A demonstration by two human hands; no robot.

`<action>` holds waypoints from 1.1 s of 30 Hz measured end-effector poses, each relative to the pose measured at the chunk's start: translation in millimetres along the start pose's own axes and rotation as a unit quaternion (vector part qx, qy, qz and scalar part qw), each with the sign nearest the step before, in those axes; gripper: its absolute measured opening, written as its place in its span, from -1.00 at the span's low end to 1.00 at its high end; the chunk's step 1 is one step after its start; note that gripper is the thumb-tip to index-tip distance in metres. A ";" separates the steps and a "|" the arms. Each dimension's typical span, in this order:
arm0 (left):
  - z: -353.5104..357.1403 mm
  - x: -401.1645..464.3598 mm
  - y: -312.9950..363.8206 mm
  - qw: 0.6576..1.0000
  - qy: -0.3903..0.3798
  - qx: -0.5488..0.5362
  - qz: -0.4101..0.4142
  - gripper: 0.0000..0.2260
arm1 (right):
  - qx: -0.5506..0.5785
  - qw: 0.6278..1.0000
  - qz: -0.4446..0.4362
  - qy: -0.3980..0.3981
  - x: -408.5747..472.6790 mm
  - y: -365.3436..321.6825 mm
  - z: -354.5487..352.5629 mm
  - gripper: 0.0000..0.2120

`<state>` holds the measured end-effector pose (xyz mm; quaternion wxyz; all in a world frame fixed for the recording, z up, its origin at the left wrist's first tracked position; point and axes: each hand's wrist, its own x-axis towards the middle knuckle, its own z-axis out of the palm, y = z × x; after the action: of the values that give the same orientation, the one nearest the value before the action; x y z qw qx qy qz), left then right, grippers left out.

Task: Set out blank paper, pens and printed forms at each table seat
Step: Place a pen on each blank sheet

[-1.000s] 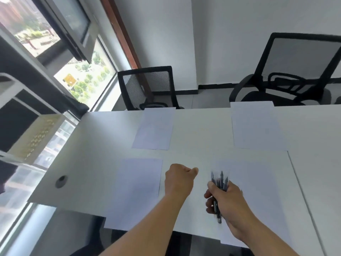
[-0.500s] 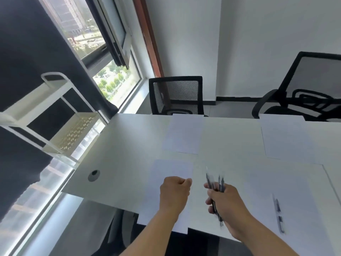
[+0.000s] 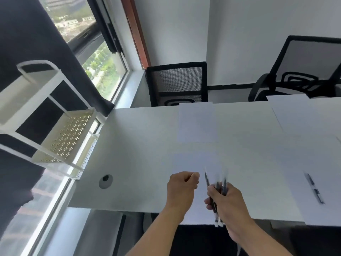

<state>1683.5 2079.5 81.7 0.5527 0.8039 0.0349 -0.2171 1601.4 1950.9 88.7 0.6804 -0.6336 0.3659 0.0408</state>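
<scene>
My right hand (image 3: 227, 202) grips a bundle of black pens (image 3: 217, 189), tips up, above the near table edge. My left hand (image 3: 181, 189) is a loose fist just left of the bundle, over a blank sheet (image 3: 193, 163) at the near seat. Whether it pinches anything I cannot tell. Another blank sheet (image 3: 197, 122) lies at the far seat. To the right, one sheet (image 3: 295, 193) carries a single black pen (image 3: 314, 188), and a further sheet (image 3: 299, 115) lies at the far right seat.
The white table (image 3: 140, 145) has a round cable hole (image 3: 105, 181) near its left front corner. A white perforated shelf rack (image 3: 60, 139) stands left by the window. Two black mesh chairs (image 3: 178, 84) (image 3: 306, 71) stand behind the far table edge.
The view has swung left toward the window and the rack. One pen now lies on the right sheet, where none lay a second ago. Both hands kept their relative pose.
</scene>
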 end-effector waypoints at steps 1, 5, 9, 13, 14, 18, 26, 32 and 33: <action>-6.3 1.2 -2.5 1.000 -0.007 -0.007 0.002 -0.59 | 0.001 1.000 0.004 0.006 -2.5 0.9 7.0 -0.89; -21.5 7.5 -7.2 0.999 -0.039 -0.012 0.005 -0.63 | 0.008 1.000 0.013 0.011 -5.3 5.5 28.1 -0.88; -23.8 14.1 -7.8 0.999 -0.044 -0.010 -0.005 -0.70 | 0.011 1.000 0.008 0.018 -2.1 10.1 38.3 -0.90; -22.4 19.2 -19.1 0.999 -0.045 -0.007 -0.028 -0.76 | 0.012 0.999 0.018 0.025 4.0 22.3 43.7 -0.90; -20.8 21.0 -22.0 0.998 -0.046 -0.007 -0.036 -0.76 | 0.011 0.999 0.021 0.027 4.8 24.9 43.9 -0.90; -12.3 28.3 -27.7 0.997 -0.038 -0.014 -0.061 -0.79 | 0.022 0.999 0.030 0.030 7.0 30.9 41.7 -0.87; -6.2 49.2 -30.3 0.998 -0.029 -0.011 -0.059 -0.69 | 0.031 0.996 0.048 0.062 20.9 42.0 27.1 -0.83; -3.8 79.0 -40.5 0.995 0.002 0.040 -0.089 -0.64 | 0.047 0.995 0.054 0.068 31.0 51.8 11.2 -0.81; -2.4 83.8 -42.7 0.994 0.011 0.054 -0.093 -0.66 | 0.053 0.995 0.055 0.066 32.8 53.2 8.3 -0.80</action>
<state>1747.3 2082.8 12.6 0.4859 0.8280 0.1035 -0.2600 1601.4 1955.3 25.8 0.6839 -0.5767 0.4464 0.0168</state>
